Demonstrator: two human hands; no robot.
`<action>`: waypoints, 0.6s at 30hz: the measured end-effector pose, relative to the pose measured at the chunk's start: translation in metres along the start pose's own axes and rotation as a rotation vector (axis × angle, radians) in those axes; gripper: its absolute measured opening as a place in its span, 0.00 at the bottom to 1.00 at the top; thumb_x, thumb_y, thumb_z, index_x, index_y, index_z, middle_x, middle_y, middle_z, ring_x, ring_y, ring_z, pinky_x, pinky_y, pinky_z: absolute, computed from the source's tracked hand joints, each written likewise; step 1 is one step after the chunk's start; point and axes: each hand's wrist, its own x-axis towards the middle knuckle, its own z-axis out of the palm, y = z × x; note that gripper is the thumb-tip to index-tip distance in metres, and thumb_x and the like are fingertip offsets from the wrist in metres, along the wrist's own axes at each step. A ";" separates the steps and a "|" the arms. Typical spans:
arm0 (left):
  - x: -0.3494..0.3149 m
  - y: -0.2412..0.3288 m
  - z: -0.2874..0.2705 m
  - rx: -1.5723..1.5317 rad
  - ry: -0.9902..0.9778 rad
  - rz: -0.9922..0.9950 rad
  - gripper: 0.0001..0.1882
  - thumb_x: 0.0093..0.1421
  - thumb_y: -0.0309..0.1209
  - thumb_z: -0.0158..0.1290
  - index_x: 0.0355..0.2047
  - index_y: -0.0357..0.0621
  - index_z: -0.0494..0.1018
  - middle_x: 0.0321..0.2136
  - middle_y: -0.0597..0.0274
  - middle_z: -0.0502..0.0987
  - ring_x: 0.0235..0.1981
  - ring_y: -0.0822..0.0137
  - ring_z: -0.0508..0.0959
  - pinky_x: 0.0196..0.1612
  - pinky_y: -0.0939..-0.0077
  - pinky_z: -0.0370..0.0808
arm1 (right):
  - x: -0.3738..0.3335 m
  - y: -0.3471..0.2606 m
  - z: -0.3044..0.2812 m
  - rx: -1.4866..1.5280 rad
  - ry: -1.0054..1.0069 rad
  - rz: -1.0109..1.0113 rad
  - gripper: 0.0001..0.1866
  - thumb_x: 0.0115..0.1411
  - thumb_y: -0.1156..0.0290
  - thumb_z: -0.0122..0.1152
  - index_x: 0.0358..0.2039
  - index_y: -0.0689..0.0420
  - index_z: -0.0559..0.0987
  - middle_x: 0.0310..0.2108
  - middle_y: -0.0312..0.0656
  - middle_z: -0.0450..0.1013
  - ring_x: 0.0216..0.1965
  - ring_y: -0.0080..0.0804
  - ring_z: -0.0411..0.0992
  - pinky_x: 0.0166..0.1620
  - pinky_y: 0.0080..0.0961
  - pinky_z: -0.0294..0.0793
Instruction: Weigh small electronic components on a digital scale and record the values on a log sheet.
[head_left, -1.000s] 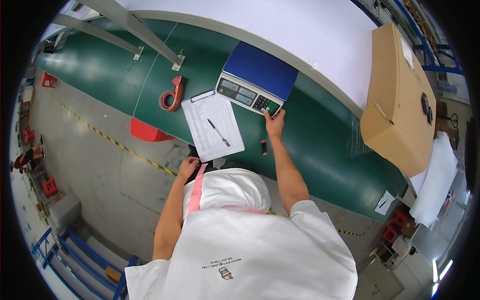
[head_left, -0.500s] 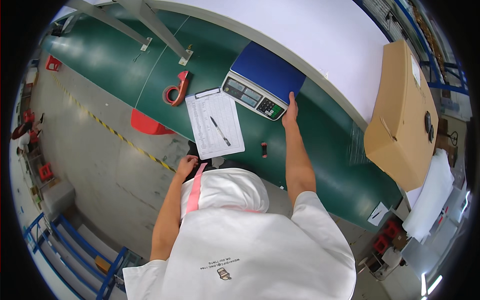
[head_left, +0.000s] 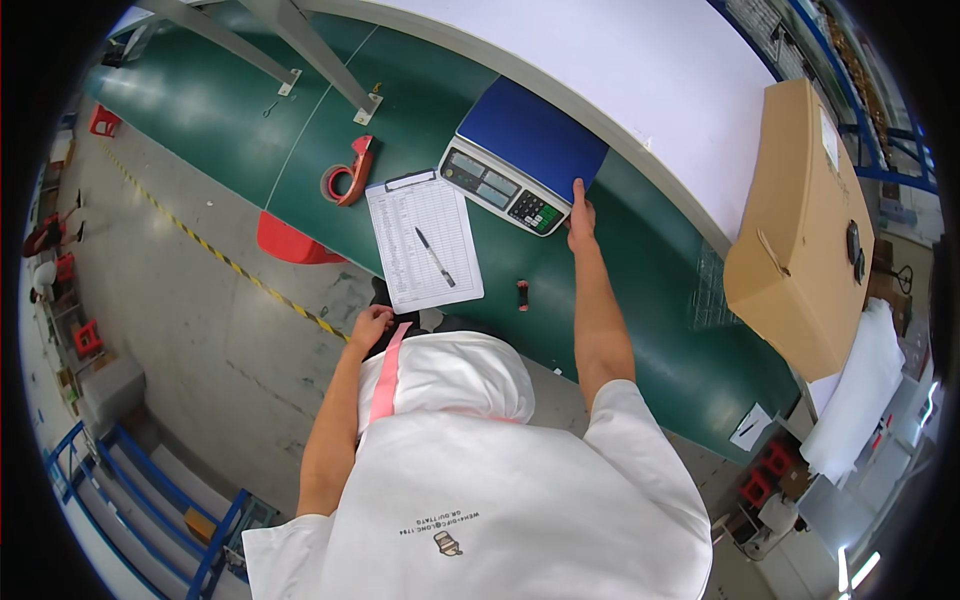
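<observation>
My right hand (head_left: 582, 218) is at the right side of a weighing scale (head_left: 530, 150) with a blue top and a panel of displays and keys. Its thumb lies along the scale's edge, and the other fingers are partly hidden there. My left hand (head_left: 372, 326) hangs by my lap at the bench edge, fingers curled, with nothing visible in them. Just above it is a clipboard (head_left: 405, 270) with a printed sheet, and a pen (head_left: 435, 256) lies across the paper. A small black-and-red cylindrical object (head_left: 522, 295) sits between the clipboard and my right forearm.
A red tape dispenser (head_left: 350, 175) stands left of the scale on the green bench (head_left: 300, 190). Metal posts and a white shelf (head_left: 660, 90) run along the back. A large cardboard box (head_left: 800, 220) stands right; a red stool (head_left: 290, 240) is at the left edge.
The whole view has shifted slightly, so the things on the bench appear a little further up and left. My right hand stays at the scale and my left hand by my lap.
</observation>
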 end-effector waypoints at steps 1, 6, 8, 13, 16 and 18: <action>-0.001 -0.003 -0.001 0.005 0.005 -0.005 0.12 0.63 0.27 0.49 0.43 0.33 0.75 0.34 0.58 0.80 0.32 0.69 0.80 0.37 0.76 0.77 | -0.011 -0.005 0.005 -0.028 -0.030 0.039 0.40 0.59 0.37 0.58 0.55 0.62 0.71 0.43 0.39 0.75 0.40 0.28 0.75 0.41 0.22 0.74; 0.004 0.006 0.005 0.011 -0.037 0.009 0.12 0.63 0.27 0.49 0.43 0.34 0.75 0.34 0.58 0.80 0.32 0.70 0.80 0.37 0.76 0.76 | -0.023 0.035 -0.029 -0.160 0.110 -0.117 0.37 0.61 0.37 0.55 0.49 0.64 0.73 0.41 0.43 0.76 0.41 0.34 0.75 0.44 0.31 0.74; 0.003 -0.004 0.000 0.004 -0.016 0.019 0.12 0.63 0.27 0.50 0.43 0.34 0.75 0.34 0.58 0.80 0.32 0.70 0.79 0.37 0.76 0.76 | -0.053 0.055 -0.028 -0.488 0.153 -0.254 0.32 0.61 0.40 0.55 0.44 0.60 0.73 0.35 0.43 0.76 0.36 0.36 0.76 0.38 0.33 0.74; -0.013 0.016 -0.003 -0.031 -0.029 0.012 0.11 0.65 0.27 0.48 0.45 0.35 0.74 0.36 0.60 0.79 0.35 0.70 0.79 0.37 0.76 0.76 | -0.171 0.121 -0.036 -1.139 -0.015 -0.695 0.21 0.56 0.56 0.66 0.41 0.59 0.74 0.29 0.45 0.74 0.31 0.43 0.74 0.38 0.39 0.75; -0.027 0.059 0.003 -0.074 -0.052 0.117 0.11 0.67 0.28 0.47 0.46 0.37 0.73 0.38 0.61 0.78 0.39 0.70 0.78 0.39 0.77 0.76 | -0.183 0.145 -0.035 -0.982 -0.049 -0.478 0.17 0.57 0.65 0.66 0.42 0.60 0.74 0.32 0.45 0.75 0.32 0.37 0.76 0.36 0.36 0.76; -0.045 0.083 0.008 -0.122 -0.049 0.185 0.11 0.68 0.28 0.47 0.46 0.37 0.73 0.39 0.61 0.78 0.40 0.70 0.78 0.41 0.77 0.76 | -0.195 0.130 -0.011 -0.672 -0.150 -0.348 0.16 0.57 0.69 0.66 0.43 0.60 0.74 0.32 0.44 0.76 0.31 0.35 0.77 0.37 0.33 0.77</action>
